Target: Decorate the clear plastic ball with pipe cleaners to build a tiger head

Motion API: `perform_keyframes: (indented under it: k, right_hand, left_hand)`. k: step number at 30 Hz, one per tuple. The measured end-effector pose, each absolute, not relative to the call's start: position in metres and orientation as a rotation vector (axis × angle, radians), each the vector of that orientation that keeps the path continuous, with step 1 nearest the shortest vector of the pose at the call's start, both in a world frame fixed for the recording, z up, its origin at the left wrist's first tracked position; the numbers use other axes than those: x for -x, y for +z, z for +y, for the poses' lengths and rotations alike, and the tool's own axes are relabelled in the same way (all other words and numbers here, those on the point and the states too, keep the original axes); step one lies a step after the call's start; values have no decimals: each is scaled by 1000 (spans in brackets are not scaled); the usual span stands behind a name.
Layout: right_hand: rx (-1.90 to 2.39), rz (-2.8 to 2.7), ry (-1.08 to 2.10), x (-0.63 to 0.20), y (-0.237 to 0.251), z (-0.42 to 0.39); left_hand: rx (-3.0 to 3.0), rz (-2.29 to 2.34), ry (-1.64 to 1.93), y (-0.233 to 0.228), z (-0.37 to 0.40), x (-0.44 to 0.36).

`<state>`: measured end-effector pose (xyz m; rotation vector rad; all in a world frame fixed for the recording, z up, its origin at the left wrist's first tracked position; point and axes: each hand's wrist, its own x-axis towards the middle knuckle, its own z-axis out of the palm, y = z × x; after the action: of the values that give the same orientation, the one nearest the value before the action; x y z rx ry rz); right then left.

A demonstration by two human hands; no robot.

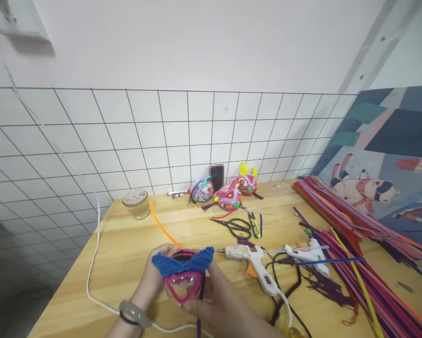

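Close to me, both hands hold a clear rounded craft piece (183,283) with blue fuzzy pipe-cleaner ears (186,264) and a pink pipe-cleaner outline on its front. My left hand (155,266), with a grey bangle on the wrist, grips it from the left; its fingertips are partly hidden behind the blue ears. From the right, my right hand (220,300) has its fingers around the side and lower edge. A dark purple pipe cleaner (199,319) hangs down beside the right fingers. Behind the piece, an orange pipe cleaner (160,224) lies on the table.
Right of my hands lie two white glue guns (256,260) (311,256) with cords. Black scissors (236,227) and a cutter (253,225) lie behind. Pipe-cleaner bundles (359,272) fill the right side. Several finished colourful pieces (229,198) and a glass jar (136,204) stand near the wall.
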<state>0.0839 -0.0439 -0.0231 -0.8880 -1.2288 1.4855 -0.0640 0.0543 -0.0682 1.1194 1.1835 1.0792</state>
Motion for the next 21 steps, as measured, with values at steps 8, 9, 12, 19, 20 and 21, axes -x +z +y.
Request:
perform_keyframes:
  k: [8,9,12,19,20,21]
  right_hand:
    - [811,-1177,1465,-85,-43,-53]
    - [797,-1135,1472,-88,-44,-50]
    - [744,-1037,1491,-95,-39,-42]
    - [675,-981,1454,-96,-30,-25]
    - [694,-981,1437,-94,-32,-23]
    - [722,-988,1424,-93,-35,-20]
  left_hand:
    - [-1043,1182,1129,-73,55,64]
    - [-1039,1177,1137,-75,56,64]
    - [-1036,1130,1126,-78,57,65]
    - [-855,642,813,-55,36,67]
    - [-835,561,789,-53,33,67]
    - [-830,517,776,-51,31,66]
